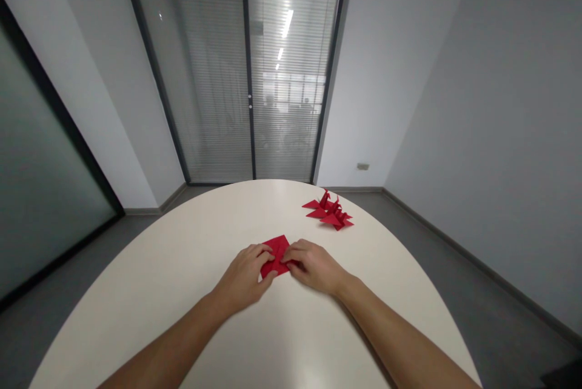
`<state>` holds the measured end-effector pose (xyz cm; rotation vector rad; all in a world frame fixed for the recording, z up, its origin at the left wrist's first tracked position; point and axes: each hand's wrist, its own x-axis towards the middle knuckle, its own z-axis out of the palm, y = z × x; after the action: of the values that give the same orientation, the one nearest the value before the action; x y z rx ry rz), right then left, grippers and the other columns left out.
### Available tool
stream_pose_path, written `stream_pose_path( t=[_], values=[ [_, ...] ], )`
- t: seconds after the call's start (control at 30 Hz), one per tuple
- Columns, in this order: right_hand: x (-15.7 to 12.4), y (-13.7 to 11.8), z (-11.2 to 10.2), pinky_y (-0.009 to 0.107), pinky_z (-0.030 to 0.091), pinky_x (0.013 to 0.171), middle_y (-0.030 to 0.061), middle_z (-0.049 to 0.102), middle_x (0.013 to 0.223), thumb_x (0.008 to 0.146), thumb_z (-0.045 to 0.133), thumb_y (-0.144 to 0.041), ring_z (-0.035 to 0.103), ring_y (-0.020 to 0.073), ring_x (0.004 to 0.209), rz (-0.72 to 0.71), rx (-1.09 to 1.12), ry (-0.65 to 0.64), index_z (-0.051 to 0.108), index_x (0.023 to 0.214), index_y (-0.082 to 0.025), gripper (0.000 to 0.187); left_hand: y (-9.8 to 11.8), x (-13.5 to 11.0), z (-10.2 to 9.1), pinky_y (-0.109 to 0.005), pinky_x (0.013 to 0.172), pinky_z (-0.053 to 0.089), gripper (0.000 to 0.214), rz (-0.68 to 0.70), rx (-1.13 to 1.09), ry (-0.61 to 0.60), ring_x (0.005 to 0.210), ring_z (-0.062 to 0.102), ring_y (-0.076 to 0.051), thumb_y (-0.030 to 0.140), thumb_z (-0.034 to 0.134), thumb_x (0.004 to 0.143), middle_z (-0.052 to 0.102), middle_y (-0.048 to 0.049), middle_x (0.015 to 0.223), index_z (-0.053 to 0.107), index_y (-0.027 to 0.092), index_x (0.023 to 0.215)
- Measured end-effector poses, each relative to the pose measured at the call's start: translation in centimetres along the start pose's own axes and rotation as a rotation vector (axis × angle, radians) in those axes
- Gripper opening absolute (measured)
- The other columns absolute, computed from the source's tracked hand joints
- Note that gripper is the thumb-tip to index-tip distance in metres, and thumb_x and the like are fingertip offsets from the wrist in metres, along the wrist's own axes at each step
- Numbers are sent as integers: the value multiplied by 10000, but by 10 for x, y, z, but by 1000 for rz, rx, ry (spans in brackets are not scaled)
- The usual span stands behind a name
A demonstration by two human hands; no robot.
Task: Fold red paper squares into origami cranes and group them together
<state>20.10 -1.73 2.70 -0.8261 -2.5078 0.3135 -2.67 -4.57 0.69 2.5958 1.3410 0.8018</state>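
Observation:
A folded piece of red paper (277, 249) lies flat on the white round table (182, 268), just in front of me. My left hand (248, 274) rests on its left side with fingers curled and pinching the paper's near edge. Over on the paper's right side, my right hand (313, 265) has its fingertips pressed down on the sheet. Both hands meet at the near corner of the paper.
Two or three finished red origami cranes (330, 211) sit together farther back on the table, to the right. Beyond the table's far edge stands a glass door with blinds (254, 74). Grey floor surrounds the table.

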Motion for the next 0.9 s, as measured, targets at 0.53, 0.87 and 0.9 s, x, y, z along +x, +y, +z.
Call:
stream_pose_path(
  t=[0.53, 0.87, 0.9],
  values=[
    [-1, -3, -9, 337, 489, 946, 71, 685, 1184, 933, 541, -171, 638, 202, 1066, 79, 29, 2, 626, 1273, -233, 356, -1, 0, 4, -441, 1011, 490, 406, -11, -143, 5, 1133, 619, -248, 188, 563, 895, 661, -84, 1254, 551, 244, 1298],
    [1, 3, -3, 322, 477, 858, 60, 726, 958, 960, 528, -177, 658, 192, 870, 31, -67, -11, 677, 988, -196, 153, 3, 0, -1, -418, 1048, 502, 466, -27, -142, 48, 1222, 602, -241, 266, 536, 946, 596, -98, 1386, 465, 233, 1406],
    [1, 4, -3, 321, 475, 853, 59, 728, 936, 956, 531, -174, 657, 191, 850, 36, -74, -18, 675, 972, -194, 146, 3, 0, -1, -420, 1070, 490, 478, -28, -135, 57, 1258, 584, -241, 285, 515, 964, 574, -104, 1419, 442, 227, 1433]
  ],
)
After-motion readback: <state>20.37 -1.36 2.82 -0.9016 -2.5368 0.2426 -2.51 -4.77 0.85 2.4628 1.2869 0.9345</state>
